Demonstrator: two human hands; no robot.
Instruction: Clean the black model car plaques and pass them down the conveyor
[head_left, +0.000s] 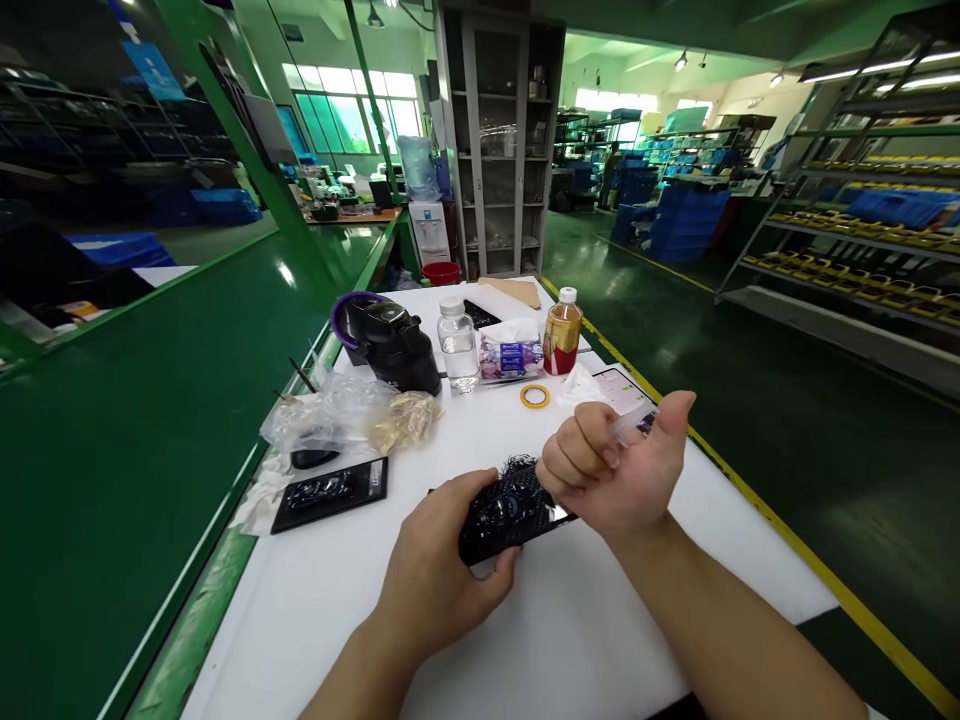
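Observation:
Over the front of the white table, my left hand (442, 560) is closed around the left end of a black display base (480, 548) with a fine pattern. On that base sits a glossy dark model car (506, 508). My right hand (607, 465) is at the base's right end, fingers curled and thumb raised. A translucent plastic piece (631, 426) sticks out of its grip; the rest is hidden by the fingers. Behind the base lies a tangle of thin black strands (519, 464). To the left is a second black base (375, 480) carrying a similar dark car (322, 490).
Clear plastic bags (330, 410) and a black jug (397, 345) stand along the left. Farther back are a water bottle (459, 350), a tissue pack (511, 358), a yellow tape roll (535, 397) and a red-labelled bottle (563, 335). A phone (619, 388) lies at right.

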